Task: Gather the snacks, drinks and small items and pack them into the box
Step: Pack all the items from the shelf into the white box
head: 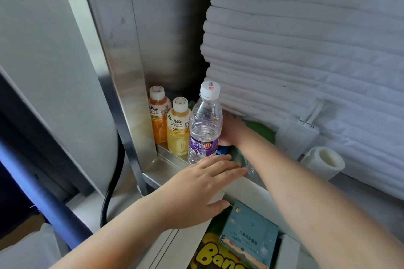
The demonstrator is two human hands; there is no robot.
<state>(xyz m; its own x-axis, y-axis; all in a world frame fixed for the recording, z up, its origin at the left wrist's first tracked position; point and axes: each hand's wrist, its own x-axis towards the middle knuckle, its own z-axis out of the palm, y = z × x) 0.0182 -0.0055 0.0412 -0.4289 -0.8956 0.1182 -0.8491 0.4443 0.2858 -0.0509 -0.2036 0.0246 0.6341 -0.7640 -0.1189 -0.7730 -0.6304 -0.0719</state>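
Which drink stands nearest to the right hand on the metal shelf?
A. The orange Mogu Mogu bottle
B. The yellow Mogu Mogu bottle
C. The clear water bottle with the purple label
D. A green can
C: the right hand reaches in just behind the clear water bottle, while the yellow Mogu Mogu bottle and the orange Mogu Mogu bottle stand farther to the left.

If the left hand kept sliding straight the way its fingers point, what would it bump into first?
Probably the right forearm, which crosses just past the left hand fingertips; the water bottle stands off to the side. Depth is hard to judge.
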